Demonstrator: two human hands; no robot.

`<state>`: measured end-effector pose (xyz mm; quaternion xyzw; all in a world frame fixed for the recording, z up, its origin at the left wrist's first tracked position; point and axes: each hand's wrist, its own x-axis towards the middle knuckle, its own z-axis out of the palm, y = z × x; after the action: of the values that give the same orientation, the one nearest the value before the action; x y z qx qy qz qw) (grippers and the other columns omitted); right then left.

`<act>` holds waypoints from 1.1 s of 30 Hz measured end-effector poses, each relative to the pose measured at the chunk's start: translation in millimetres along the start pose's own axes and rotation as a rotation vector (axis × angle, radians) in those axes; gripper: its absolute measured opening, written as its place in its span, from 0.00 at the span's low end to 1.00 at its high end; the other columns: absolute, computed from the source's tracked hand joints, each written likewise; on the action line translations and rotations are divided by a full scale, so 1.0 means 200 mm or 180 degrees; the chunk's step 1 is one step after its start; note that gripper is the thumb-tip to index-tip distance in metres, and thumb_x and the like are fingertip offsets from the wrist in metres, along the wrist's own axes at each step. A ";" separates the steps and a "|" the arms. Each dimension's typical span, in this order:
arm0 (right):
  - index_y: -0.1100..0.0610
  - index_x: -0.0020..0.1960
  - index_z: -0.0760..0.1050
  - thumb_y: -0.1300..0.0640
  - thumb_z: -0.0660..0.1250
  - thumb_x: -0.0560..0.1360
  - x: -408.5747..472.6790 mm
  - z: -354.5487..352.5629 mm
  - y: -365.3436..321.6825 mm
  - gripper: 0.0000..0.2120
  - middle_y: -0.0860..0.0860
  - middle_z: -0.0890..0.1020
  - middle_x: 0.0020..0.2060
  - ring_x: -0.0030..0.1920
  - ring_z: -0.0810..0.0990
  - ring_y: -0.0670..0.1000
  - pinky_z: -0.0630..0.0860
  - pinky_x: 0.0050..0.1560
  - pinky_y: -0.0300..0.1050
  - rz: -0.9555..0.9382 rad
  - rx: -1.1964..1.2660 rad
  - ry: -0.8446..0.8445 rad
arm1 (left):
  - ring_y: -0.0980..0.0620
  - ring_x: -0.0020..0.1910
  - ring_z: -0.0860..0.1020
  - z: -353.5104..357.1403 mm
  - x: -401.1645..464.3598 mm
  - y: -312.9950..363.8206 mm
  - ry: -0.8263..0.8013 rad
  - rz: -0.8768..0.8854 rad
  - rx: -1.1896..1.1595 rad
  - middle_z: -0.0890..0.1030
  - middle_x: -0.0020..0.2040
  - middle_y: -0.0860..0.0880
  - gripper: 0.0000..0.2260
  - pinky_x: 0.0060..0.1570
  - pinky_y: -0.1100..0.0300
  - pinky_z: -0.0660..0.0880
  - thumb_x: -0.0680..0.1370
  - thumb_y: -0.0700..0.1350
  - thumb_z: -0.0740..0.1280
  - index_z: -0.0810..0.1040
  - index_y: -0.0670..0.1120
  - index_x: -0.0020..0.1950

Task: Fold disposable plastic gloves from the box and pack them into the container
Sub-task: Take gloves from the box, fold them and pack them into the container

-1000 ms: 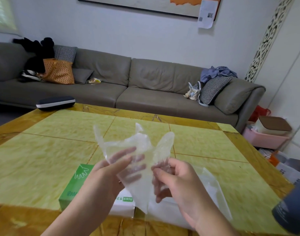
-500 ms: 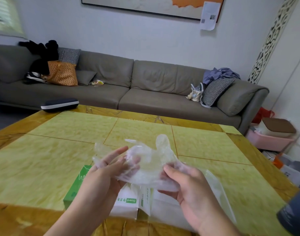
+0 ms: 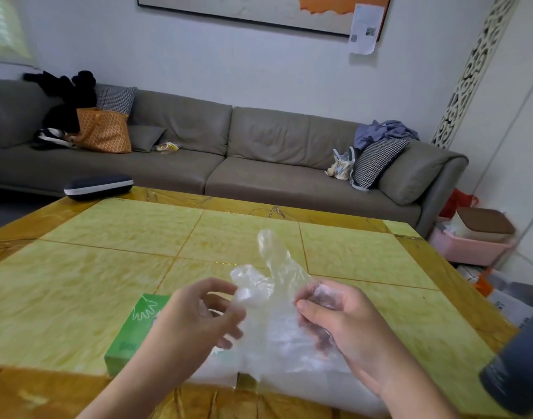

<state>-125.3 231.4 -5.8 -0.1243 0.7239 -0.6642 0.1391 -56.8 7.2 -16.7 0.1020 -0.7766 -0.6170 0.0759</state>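
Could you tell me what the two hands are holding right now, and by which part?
Both hold one clear plastic glove: the left hand pinches its crumpled left side, the right hand grips its right edge.

Both hands raised, fingers curled: left, right.

Two bare forearms enter from the near edge. Left hand and right hand are ungloved; no sleeves, rings, watch or bracelets visible. Fingernails are short and unpainted.
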 end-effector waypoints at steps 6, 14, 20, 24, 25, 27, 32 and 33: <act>0.65 0.49 0.83 0.68 0.72 0.78 0.00 -0.18 0.01 0.02 0.63 0.86 0.38 0.26 0.75 0.50 0.67 0.23 0.43 -0.0044 -0.0137 0.0635 | 0.37 0.41 0.86 0.10 -0.03 0.07 0.0408 0.0002 -0.0768 0.86 0.42 0.39 0.08 0.46 0.40 0.83 0.84 0.37 0.64 0.83 0.39 0.53; 0.61 0.39 0.83 0.65 0.71 0.76 -0.02 -0.42 0.05 0.07 0.56 0.82 0.27 0.24 0.72 0.52 0.69 0.29 0.42 0.0220 -0.1097 0.0889 | 0.52 0.55 0.77 0.22 -0.08 0.16 0.1374 0.1693 0.1239 0.78 0.57 0.53 0.13 0.55 0.57 0.72 0.77 0.45 0.73 0.76 0.50 0.61; 0.59 0.37 0.82 0.61 0.70 0.75 0.01 -0.41 0.07 0.08 0.53 0.80 0.24 0.23 0.76 0.50 0.71 0.27 0.39 0.0450 -0.1893 0.0695 | 0.54 0.50 0.79 0.56 0.02 0.15 -0.0485 0.1772 0.2946 0.77 0.58 0.58 0.14 0.47 0.55 0.79 0.82 0.41 0.60 0.77 0.56 0.61; 0.59 0.38 0.82 0.60 0.68 0.77 0.04 -0.38 0.12 0.09 0.52 0.86 0.33 0.28 0.82 0.47 0.78 0.27 0.42 0.0472 -0.2289 0.0754 | 0.57 0.45 0.81 0.64 0.21 0.04 -0.1293 0.0701 0.3024 0.83 0.49 0.56 0.15 0.47 0.58 0.81 0.79 0.41 0.59 0.80 0.57 0.54; 0.59 0.39 0.82 0.60 0.66 0.77 0.05 -0.38 0.13 0.10 0.51 0.86 0.34 0.32 0.84 0.48 0.82 0.31 0.46 0.0462 -0.2400 0.0753 | 0.59 0.42 0.82 0.64 0.24 0.03 -0.1486 0.0513 0.2918 0.84 0.45 0.56 0.13 0.46 0.59 0.81 0.79 0.40 0.61 0.80 0.56 0.52; 0.60 0.40 0.83 0.62 0.66 0.76 0.07 -0.37 0.13 0.09 0.53 0.87 0.37 0.38 0.87 0.53 0.85 0.37 0.52 0.0478 -0.2631 0.0739 | 0.62 0.38 0.83 0.64 0.27 0.01 -0.1835 0.0264 0.2789 0.86 0.41 0.56 0.10 0.43 0.64 0.80 0.78 0.39 0.64 0.81 0.54 0.51; 0.59 0.42 0.81 0.67 0.69 0.73 0.08 -0.34 0.13 0.05 0.55 0.83 0.44 0.39 0.85 0.57 0.86 0.41 0.53 0.0513 -0.3027 0.0851 | 0.53 0.41 0.83 0.66 0.33 0.03 -0.2235 -0.0211 0.2708 0.87 0.45 0.52 0.12 0.41 0.58 0.79 0.73 0.38 0.70 0.83 0.52 0.53; 0.59 0.42 0.80 0.67 0.69 0.74 0.07 -0.34 0.12 0.05 0.55 0.81 0.44 0.37 0.83 0.56 0.85 0.37 0.49 0.0520 -0.3155 0.0869 | 0.50 0.42 0.84 0.67 0.33 0.04 -0.2266 -0.0283 0.2695 0.87 0.46 0.49 0.14 0.39 0.57 0.78 0.70 0.38 0.69 0.83 0.52 0.52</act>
<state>-163.7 291.1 -24.8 -0.0306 0.9704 -0.2389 0.0193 -153.8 117.5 -40.5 -0.0585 -0.9295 -0.2500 -0.2649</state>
